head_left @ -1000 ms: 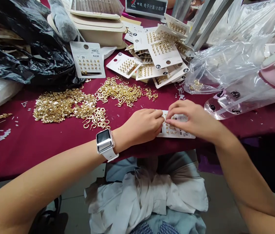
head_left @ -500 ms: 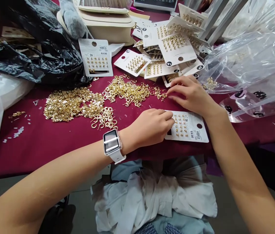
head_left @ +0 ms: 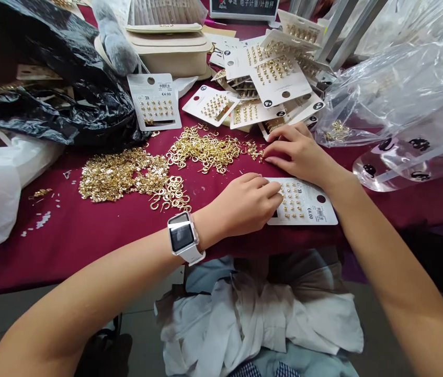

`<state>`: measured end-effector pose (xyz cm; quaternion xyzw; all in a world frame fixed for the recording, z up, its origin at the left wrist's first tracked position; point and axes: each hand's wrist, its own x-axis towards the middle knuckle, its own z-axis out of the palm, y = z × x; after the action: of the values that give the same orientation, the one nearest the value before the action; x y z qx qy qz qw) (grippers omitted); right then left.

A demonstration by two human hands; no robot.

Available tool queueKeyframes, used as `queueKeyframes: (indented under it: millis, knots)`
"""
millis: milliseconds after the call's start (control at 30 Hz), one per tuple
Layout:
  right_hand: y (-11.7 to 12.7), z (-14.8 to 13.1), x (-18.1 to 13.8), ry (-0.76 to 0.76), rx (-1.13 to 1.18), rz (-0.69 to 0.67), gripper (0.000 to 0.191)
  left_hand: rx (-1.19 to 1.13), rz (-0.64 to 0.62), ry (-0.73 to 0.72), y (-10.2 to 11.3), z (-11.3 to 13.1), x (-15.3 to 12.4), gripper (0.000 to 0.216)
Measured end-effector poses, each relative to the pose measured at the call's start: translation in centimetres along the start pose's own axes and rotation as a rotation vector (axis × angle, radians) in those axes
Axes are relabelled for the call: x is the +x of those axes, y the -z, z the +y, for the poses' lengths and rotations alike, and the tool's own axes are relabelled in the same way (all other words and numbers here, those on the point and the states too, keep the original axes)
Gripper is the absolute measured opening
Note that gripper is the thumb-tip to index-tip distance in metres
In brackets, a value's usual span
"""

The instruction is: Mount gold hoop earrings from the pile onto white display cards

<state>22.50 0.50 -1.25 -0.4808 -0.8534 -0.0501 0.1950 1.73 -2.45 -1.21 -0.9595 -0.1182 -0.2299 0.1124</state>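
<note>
My left hand (head_left: 247,203), with a smartwatch (head_left: 182,233) on its wrist, lies curled over the left end of a white earring card (head_left: 312,201). Its fingers are bent together at the card's edge; their tips are hidden. Rows of small gold earrings run across that card, which lies flat near the table edge. Just beyond it, my right hand (head_left: 294,152) rests with thumb and fingers apart, fingertips beside a small pile of tiny gold earring pieces (head_left: 251,150). No held piece shows there. Left of this sits a heap of gold hooks and rings (head_left: 201,149).
A pile of gold earring backs or discs (head_left: 115,175) lies farther left. Filled earring cards (head_left: 282,78) are stacked at the back, beside a clear plastic bag (head_left: 394,99). One card (head_left: 155,102) leans near a black plastic bag (head_left: 99,104). A cream bag (head_left: 170,52) stands behind.
My right hand has shifted slightly left toward the small gold pile. The left hand stays on the card. The whole view has moved a little.
</note>
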Motion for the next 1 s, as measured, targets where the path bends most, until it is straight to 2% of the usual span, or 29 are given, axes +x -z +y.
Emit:
queueKeyframes:
  millis: [433, 733, 1000]
  knots:
    - [-0.61, 0.27, 0.05, -0.036, 0.036, 0.041, 0.009, 0.018, 0.028, -0.006, -0.17, -0.09, 0.15, 0.019]
    - [-0.85, 0.03, 0.25, -0.072, 0.04, 0.02, 0.007, 0.008, 0.011, -0.004, 0.05, -0.23, 0.11, 0.018]
    - [-0.05, -0.47, 0.01, -0.067, 0.048, -0.004, 0.01, -0.006, 0.032, 0.0, 0.13, -0.35, 0.05, 0.016]
